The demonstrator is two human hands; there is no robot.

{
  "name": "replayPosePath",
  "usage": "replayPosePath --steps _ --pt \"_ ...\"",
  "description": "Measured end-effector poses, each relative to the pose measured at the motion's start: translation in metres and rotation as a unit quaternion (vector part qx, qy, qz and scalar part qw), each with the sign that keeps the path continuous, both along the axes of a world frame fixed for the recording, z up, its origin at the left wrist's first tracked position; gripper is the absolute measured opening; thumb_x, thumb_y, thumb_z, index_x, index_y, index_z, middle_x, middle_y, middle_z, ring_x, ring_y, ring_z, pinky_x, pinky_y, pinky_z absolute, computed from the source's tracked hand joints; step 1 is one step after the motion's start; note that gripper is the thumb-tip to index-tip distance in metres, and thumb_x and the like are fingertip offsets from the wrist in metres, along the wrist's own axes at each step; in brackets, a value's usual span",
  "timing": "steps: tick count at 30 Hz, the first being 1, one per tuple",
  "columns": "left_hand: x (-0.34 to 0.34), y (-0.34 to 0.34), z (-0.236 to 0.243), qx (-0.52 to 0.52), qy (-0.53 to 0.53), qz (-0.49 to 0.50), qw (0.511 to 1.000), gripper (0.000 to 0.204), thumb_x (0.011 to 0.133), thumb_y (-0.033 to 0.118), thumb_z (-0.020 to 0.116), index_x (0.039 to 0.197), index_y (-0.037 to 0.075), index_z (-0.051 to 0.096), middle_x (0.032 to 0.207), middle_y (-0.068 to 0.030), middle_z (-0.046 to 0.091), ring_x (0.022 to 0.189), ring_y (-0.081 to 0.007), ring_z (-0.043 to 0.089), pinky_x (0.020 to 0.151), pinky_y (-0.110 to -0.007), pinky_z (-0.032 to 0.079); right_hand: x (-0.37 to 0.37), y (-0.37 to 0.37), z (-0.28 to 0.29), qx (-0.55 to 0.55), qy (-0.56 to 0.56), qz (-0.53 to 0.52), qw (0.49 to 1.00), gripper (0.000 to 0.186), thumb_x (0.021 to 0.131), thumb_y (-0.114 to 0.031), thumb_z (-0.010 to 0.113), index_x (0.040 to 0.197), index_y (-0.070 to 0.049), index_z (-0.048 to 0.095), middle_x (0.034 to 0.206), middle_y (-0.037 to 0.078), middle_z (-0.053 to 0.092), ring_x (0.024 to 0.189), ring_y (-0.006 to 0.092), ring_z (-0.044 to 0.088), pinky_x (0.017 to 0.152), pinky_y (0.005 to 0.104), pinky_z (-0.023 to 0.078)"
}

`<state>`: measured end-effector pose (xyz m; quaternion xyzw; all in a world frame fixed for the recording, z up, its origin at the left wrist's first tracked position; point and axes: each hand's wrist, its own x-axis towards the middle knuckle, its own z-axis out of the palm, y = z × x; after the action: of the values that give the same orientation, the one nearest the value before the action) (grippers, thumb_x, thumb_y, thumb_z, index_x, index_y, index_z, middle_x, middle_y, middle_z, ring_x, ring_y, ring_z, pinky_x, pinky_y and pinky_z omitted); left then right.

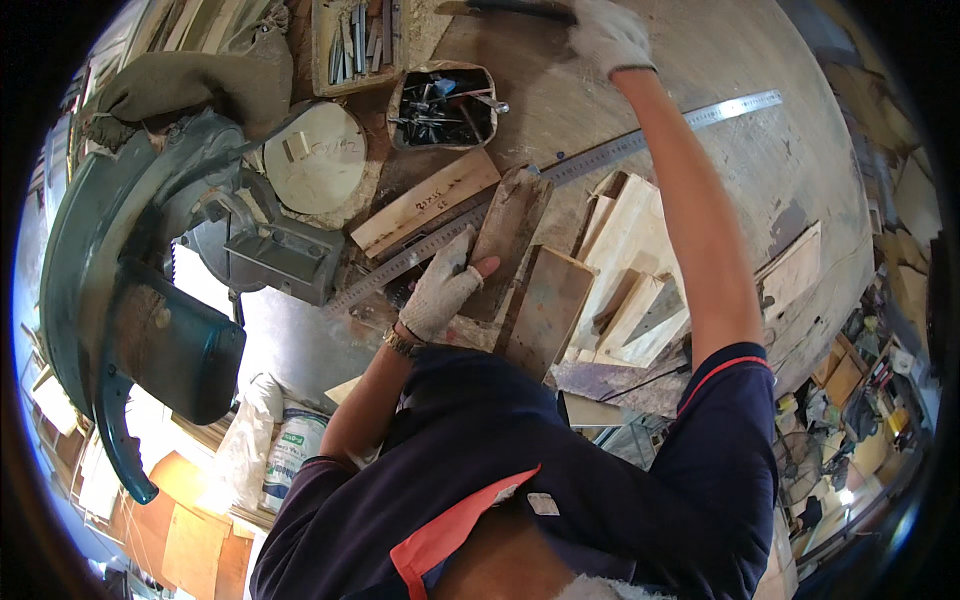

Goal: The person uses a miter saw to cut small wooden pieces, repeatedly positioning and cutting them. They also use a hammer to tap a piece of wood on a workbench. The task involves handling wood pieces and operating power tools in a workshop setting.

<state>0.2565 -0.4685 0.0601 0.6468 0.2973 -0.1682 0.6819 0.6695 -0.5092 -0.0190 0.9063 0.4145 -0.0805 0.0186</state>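
Note:
My left hand (445, 285), in a knit work glove with a bare fingertip, grips a worn dark wood block (513, 225) that lies across a long steel rule (722, 108). Beside it are a pale board (425, 202) and a brown rusty-looking plate (550, 310). My right hand (608, 37), gloved and stretched out to the far top edge, is at a long dark object (505, 12); its fingers are blurred, so I cannot tell whether they hold it.
A teal saw machine (175, 340) stands at the left. A round pale disc (315, 160), a container of metal bits (445, 105) and a tray of bars (355, 45) sit at the back. Stacked pale boards (640, 235) lie right of centre.

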Motion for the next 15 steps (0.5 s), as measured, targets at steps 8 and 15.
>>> replayPosePath --steps 8,15 --pt "-0.026 -0.034 0.009 -0.035 -0.009 -0.063 0.997 0.086 0.097 0.027 0.073 0.16 -0.01 0.026 0.161 -0.0251 0.041 0.151 -0.0272 0.038 0.121 -0.035 0.032 -0.136 -0.203 0.111 0.262 0.224 -0.355 0.869 0.042 0.103 -0.038 0.06 0.108 0.002 0.07 0.086 0.011 0.073 0.078 0.0194 0.071 0.066 0.0369 0.049" --pt "-0.057 -0.102 0.044 -0.343 -0.039 0.094 0.934 0.085 0.086 0.009 0.076 0.156 0.001 0.029 0.139 -0.0205 0.059 0.117 -0.034 0.069 0.102 -0.045 0.056 -0.29 -0.293 0.187 0.459 0.237 -0.34 0.785 0.016 0.102 -0.016 0.068 0.1 -0.002 0.061 0.085 0.006 0.068 0.073 0.014 0.066 0.074 0.0322 0.058"
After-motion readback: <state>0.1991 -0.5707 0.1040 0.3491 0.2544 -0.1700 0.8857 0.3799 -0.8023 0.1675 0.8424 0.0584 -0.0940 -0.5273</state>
